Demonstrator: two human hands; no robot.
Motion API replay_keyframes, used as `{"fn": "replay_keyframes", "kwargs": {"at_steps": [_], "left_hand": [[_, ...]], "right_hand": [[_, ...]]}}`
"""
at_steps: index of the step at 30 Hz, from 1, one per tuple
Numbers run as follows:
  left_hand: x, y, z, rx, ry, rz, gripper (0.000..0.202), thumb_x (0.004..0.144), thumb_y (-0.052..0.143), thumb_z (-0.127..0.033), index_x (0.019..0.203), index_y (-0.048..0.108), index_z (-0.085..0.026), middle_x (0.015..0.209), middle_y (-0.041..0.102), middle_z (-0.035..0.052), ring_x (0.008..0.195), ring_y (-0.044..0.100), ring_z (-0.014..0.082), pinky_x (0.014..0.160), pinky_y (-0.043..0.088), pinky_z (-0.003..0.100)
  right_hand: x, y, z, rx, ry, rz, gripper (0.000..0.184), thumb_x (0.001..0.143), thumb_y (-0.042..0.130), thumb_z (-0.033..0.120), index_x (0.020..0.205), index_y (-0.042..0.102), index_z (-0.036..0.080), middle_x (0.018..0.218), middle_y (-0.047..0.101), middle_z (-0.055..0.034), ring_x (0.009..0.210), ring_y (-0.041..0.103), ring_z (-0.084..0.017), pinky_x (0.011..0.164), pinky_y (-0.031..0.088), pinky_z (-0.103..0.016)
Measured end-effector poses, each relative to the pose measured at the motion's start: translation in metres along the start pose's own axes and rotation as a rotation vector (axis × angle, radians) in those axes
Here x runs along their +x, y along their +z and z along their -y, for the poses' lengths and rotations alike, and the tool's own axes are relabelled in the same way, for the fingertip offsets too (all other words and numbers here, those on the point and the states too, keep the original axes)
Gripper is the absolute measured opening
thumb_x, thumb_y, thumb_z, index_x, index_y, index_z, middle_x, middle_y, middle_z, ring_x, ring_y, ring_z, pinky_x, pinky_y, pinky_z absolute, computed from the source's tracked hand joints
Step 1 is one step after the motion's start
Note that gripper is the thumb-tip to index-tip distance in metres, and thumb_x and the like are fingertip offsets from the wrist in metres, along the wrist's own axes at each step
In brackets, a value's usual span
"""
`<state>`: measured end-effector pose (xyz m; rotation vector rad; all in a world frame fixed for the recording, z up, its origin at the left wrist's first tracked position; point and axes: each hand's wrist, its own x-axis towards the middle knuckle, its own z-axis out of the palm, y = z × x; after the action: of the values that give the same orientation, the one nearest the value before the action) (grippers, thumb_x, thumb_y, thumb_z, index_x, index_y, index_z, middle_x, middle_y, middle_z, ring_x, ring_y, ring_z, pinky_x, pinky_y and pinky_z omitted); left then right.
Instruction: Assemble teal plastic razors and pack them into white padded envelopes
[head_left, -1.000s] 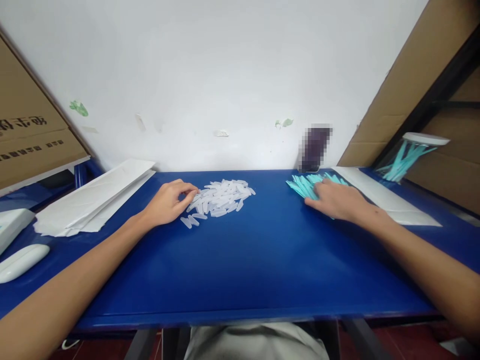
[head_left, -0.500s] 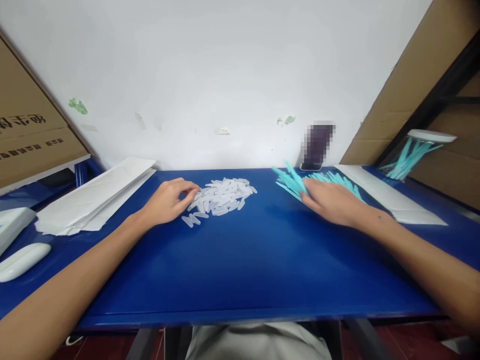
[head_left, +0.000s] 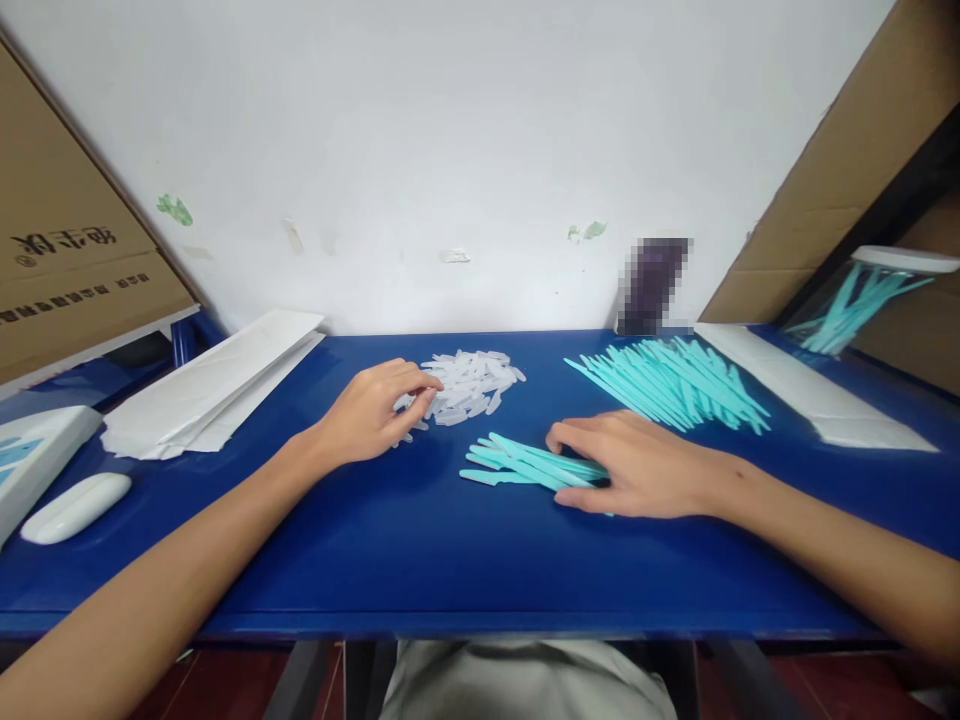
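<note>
My left hand point(head_left: 382, 408) is at the left edge of a pile of small translucent white plastic caps point(head_left: 476, 385). Its thumb and forefinger are pinched together; whether a cap sits between them is hidden. On the blue table point(head_left: 420, 550), my right hand point(head_left: 630, 465) is curled around a small bunch of thin turquoise eyebrow razors point(head_left: 517, 462), their flat ends pointing left. The palm covers their other ends. Behind that hand lies a larger spread heap of the same razors point(head_left: 675, 385).
White paper sleeves point(head_left: 217, 390), a white oval case point(head_left: 75, 508) and a white box point(head_left: 37, 450) lie at left. A blurred phone point(head_left: 652, 287) leans on the wall. At right are a white strip point(head_left: 817, 390) and a clear jar point(head_left: 855, 305) holding turquoise sticks.
My right hand has brought a bunch of razors from the heap toward the table's middle and lowered it. The left hand has shifted slightly right against the caps. The view has moved a little.
</note>
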<state>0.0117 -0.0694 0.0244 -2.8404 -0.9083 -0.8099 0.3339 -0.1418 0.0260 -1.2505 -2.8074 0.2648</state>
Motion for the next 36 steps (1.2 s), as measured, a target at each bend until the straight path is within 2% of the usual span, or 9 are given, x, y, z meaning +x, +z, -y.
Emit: {"fn": "replay_keyframes", "kwargs": {"at_steps": [4, 9, 13, 18, 22, 26, 32, 36], "left_hand": [[0.014, 0.005, -0.023, -0.062, 0.036, -0.012, 0.027, 0.101, 0.045, -0.027, 0.106, 0.068, -0.015, 0.094, 0.070, 0.0067, 0.087, 0.062, 0.0184, 0.079, 0.047, 0.031], [0.031, 0.014, -0.040, -0.020, 0.151, 0.163, 0.032, 0.102, 0.043, -0.032, 0.117, 0.066, -0.017, 0.106, 0.067, 0.0098, 0.096, 0.061, 0.0223, 0.083, 0.048, 0.035], [0.024, 0.018, -0.043, -0.038, 0.208, 0.177, 0.037, 0.100, 0.046, -0.038, 0.128, 0.060, -0.017, 0.124, 0.060, 0.0149, 0.114, 0.055, 0.0281, 0.098, 0.045, 0.044], [0.009, 0.018, -0.055, -0.090, 0.238, 0.235, 0.053, 0.094, 0.055, -0.050, 0.139, 0.052, -0.021, 0.145, 0.046, 0.0170, 0.135, 0.042, 0.0345, 0.110, 0.037, 0.053], [0.007, 0.023, -0.064, -0.073, 0.227, 0.319, 0.057, 0.097, 0.050, -0.050, 0.147, 0.043, -0.024, 0.154, 0.036, 0.0184, 0.144, 0.031, 0.0380, 0.112, 0.033, 0.059], [0.008, 0.028, -0.065, -0.115, 0.185, 0.368, 0.059, 0.099, 0.046, -0.052, 0.151, 0.037, -0.024, 0.158, 0.030, 0.0183, 0.147, 0.027, 0.0380, 0.113, 0.033, 0.060], [0.007, 0.034, -0.065, -0.091, 0.086, 0.321, 0.049, 0.105, 0.034, -0.041, 0.150, 0.037, -0.022, 0.158, 0.032, 0.0188, 0.149, 0.024, 0.0352, 0.115, 0.030, 0.059], [0.007, 0.034, -0.067, -0.125, 0.028, 0.346, 0.055, 0.103, 0.038, -0.048, 0.152, 0.036, -0.024, 0.159, 0.030, 0.0180, 0.147, 0.026, 0.0380, 0.115, 0.030, 0.061]], "right_hand": [[0.001, 0.000, -0.002, 0.013, 0.006, -0.032, 0.039, 0.093, 0.052, 0.058, 0.106, 0.058, 0.022, 0.093, 0.063, -0.0028, 0.071, 0.056, -0.018, 0.061, 0.034, -0.030], [0.001, 0.003, -0.007, 0.010, -0.021, -0.078, 0.033, 0.097, 0.049, 0.048, 0.113, 0.062, 0.022, 0.101, 0.060, -0.0064, 0.082, 0.058, -0.021, 0.071, 0.043, -0.033], [-0.003, 0.005, -0.011, 0.020, -0.061, -0.124, 0.034, 0.097, 0.050, 0.043, 0.119, 0.063, 0.021, 0.110, 0.059, -0.0101, 0.092, 0.059, -0.023, 0.080, 0.047, -0.038], [-0.006, 0.007, -0.010, 0.006, -0.160, -0.153, 0.033, 0.100, 0.046, 0.038, 0.120, 0.069, 0.025, 0.120, 0.057, -0.0119, 0.095, 0.059, -0.023, 0.081, 0.048, -0.039], [-0.005, 0.008, -0.009, -0.023, -0.239, -0.159, 0.034, 0.100, 0.047, 0.034, 0.125, 0.069, 0.030, 0.129, 0.056, -0.0123, 0.108, 0.058, -0.026, 0.089, 0.048, -0.044], [-0.005, 0.008, -0.010, 0.001, -0.251, -0.152, 0.034, 0.099, 0.048, 0.033, 0.124, 0.071, 0.030, 0.133, 0.057, -0.0123, 0.113, 0.057, -0.027, 0.093, 0.048, -0.047], [-0.004, 0.008, -0.011, 0.065, -0.196, -0.128, 0.037, 0.101, 0.043, 0.033, 0.123, 0.072, 0.027, 0.132, 0.058, -0.0128, 0.115, 0.058, -0.028, 0.094, 0.048, -0.047], [-0.003, 0.009, -0.011, 0.070, -0.153, -0.122, 0.038, 0.101, 0.042, 0.036, 0.127, 0.070, 0.028, 0.133, 0.058, -0.0127, 0.114, 0.059, -0.028, 0.093, 0.049, -0.048]]}}
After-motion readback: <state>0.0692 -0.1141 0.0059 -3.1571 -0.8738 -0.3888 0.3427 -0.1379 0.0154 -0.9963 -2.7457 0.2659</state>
